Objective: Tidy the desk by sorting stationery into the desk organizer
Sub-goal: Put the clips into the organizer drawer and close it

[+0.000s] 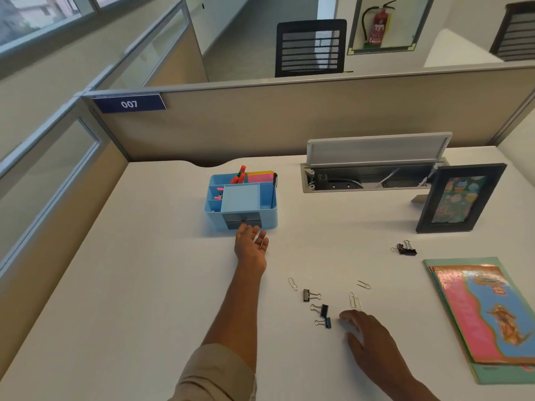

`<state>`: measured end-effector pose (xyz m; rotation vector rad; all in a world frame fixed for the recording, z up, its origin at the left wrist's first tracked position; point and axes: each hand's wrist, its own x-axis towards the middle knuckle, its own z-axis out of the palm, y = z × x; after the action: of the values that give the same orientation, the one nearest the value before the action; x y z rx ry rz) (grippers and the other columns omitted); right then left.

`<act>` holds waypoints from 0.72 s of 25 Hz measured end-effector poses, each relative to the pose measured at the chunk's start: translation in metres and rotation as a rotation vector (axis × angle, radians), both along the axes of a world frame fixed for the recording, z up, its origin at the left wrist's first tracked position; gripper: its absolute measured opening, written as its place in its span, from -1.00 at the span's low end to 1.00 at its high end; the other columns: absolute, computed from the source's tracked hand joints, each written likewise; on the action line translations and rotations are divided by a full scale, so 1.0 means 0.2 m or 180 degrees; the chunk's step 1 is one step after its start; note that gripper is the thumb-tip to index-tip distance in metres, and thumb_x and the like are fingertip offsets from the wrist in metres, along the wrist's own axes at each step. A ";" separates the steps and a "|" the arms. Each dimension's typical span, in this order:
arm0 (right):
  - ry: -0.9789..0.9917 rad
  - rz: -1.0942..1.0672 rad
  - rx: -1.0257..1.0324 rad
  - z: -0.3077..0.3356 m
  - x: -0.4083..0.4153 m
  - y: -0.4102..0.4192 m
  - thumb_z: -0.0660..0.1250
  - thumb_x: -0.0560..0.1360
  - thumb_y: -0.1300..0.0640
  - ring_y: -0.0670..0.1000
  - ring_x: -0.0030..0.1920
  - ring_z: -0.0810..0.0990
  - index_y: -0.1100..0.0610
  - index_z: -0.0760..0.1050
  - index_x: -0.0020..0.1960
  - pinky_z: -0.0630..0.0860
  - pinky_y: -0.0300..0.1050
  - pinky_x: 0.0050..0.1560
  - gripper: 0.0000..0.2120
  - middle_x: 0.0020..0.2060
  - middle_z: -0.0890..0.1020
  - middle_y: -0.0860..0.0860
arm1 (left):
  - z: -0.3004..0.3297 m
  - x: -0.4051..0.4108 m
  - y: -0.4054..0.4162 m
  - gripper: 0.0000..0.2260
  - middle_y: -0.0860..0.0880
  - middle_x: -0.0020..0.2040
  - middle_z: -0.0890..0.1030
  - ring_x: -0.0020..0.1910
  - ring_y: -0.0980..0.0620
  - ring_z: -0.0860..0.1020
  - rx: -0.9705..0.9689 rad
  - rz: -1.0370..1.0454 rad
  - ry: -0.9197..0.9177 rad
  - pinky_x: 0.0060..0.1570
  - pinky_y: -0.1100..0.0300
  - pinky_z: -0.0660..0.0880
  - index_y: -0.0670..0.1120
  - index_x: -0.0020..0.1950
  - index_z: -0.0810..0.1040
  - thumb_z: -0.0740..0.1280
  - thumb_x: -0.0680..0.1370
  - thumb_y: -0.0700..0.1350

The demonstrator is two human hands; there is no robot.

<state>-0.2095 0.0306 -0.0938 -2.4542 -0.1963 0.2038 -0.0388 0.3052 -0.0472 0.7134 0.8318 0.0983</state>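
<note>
The desk organizer [241, 202], a light-blue plastic caddy, stands toward the far edge of the tabletop [144, 270], left of its middle. Its back compartments already hold highlighters [239, 175] and coloured sticky notes [260, 176], and a small dark drawer [242, 222] sits in its front wall.

The left hand [251, 243] reaches out to the front of the organizer, fingertips at the drawer, with what looks like 1 or 2 paper clips [259, 240] lying against its loosely curled fingers; whether it pinches them or merely cradles them I cannot tell. The right hand [363, 332] rests low near the front edge, fingers relaxed and spread, holding nothing, its fingertips just beside a loose scatter of 3 binder clips [318, 309] and several paper clips [355, 301].

More binder clips [404, 249] lie apart toward the right edge, near a picture frame [460, 198] and a stack of notebooks [489, 316].

The step in hand seems to be stowing small clips. The next move likely calls for opening the drawer or dropping the clips into a front compartment, while the right hand gathers the next clips with a fine fingertip pinch, since they lie flat on the surface.
</note>
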 end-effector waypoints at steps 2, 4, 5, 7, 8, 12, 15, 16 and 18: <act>0.0012 0.0028 -0.0010 0.00 0.00 0.00 0.28 0.42 0.12 -0.21 0.01 0.46 -0.13 0.47 0.19 0.35 -0.30 0.03 -0.64 0.05 0.50 -0.35 | -0.01 0.01 0.00 -0.62 -0.12 0.23 0.56 0.02 -0.10 0.59 -0.0179 0.0172 -0.0056 -0.06 0.10 0.52 -0.05 0.38 0.41 0.31 0.59 0.01; 0.0053 0.0006 -0.0025 0.00 -0.01 0.00 0.30 0.42 0.15 -0.21 0.01 0.46 -0.15 0.46 0.19 0.37 -0.28 0.04 -0.63 0.04 0.49 -0.35 | -0.01 0.01 0.00 -0.62 -0.12 0.21 0.57 0.00 -0.10 0.59 -0.0383 0.0282 -0.0105 -0.11 0.12 0.52 -0.03 0.36 0.41 0.31 0.58 0.04; 0.0061 -0.0006 -0.0031 0.00 -0.01 0.01 0.31 0.43 0.15 -0.21 0.02 0.46 -0.16 0.45 0.19 0.39 -0.26 0.05 -0.62 0.05 0.49 -0.36 | 0.00 0.02 0.00 -0.62 -0.12 0.21 0.58 -0.01 -0.10 0.59 -0.0493 0.0326 -0.0135 -0.13 0.13 0.51 -0.03 0.35 0.41 0.31 0.58 0.06; 0.0058 -0.0003 -0.0040 0.00 -0.01 0.01 0.30 0.43 0.13 -0.22 0.03 0.46 -0.17 0.44 0.20 0.40 -0.26 0.06 -0.62 0.06 0.48 -0.38 | 0.00 0.03 0.00 -0.63 -0.11 0.20 0.58 -0.03 -0.08 0.58 -0.0646 0.0406 -0.0184 -0.15 0.13 0.51 -0.04 0.30 0.42 0.31 0.57 0.10; 0.0060 0.0005 -0.0047 0.00 -0.01 0.01 0.29 0.43 0.12 -0.23 0.03 0.46 -0.17 0.44 0.20 0.39 -0.27 0.06 -0.62 0.06 0.47 -0.38 | 0.01 0.04 0.00 -0.64 -0.11 0.19 0.58 -0.04 -0.08 0.58 -0.0686 0.0436 -0.0197 -0.16 0.14 0.51 -0.04 0.29 0.43 0.31 0.57 0.11; 0.0084 -0.0030 -0.0078 0.01 -0.01 0.01 0.31 0.43 0.14 -0.27 0.00 0.43 -0.16 0.44 0.20 0.32 -0.36 0.03 -0.61 0.05 0.46 -0.40 | -0.01 0.06 0.01 -0.63 -0.09 0.11 0.59 -0.09 -0.04 0.56 -0.0729 0.0475 -0.0206 -0.17 0.18 0.52 -0.03 0.27 0.50 0.23 0.59 0.18; 0.0112 -0.0063 -0.0087 0.01 -0.01 0.02 0.34 0.43 0.18 -0.30 -0.01 0.41 -0.20 0.42 0.19 0.28 -0.43 0.02 -0.59 0.04 0.45 -0.40 | -0.04 0.03 0.03 -0.64 -0.08 0.02 0.59 -0.18 -0.01 0.54 -0.0604 0.0452 -0.0131 -0.21 0.20 0.50 -0.04 0.19 0.54 0.21 0.59 0.19; 0.0113 -0.0071 -0.0085 0.01 -0.01 0.02 0.36 0.43 0.19 -0.29 -0.01 0.41 -0.22 0.40 0.18 0.28 -0.42 0.01 -0.57 0.03 0.45 -0.40 | -0.05 0.02 0.03 -0.66 -0.08 -0.01 0.58 -0.21 0.00 0.53 -0.0529 0.0446 -0.0089 -0.23 0.21 0.49 -0.05 0.15 0.55 0.22 0.59 0.18; 0.0093 -0.0088 -0.0060 0.01 -0.01 0.03 0.38 0.42 0.22 -0.25 0.00 0.44 -0.22 0.40 0.17 0.33 -0.35 0.01 -0.54 0.03 0.47 -0.38 | -0.06 -0.01 0.03 -0.70 -0.07 -0.05 0.58 -0.25 0.01 0.52 -0.0409 0.0430 -0.0018 -0.25 0.22 0.47 -0.05 0.05 0.54 0.22 0.60 0.16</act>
<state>-0.2117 0.0363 -0.0913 -2.4698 -0.1485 0.2304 -0.0413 0.3114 -0.0587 0.5358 0.8727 0.1667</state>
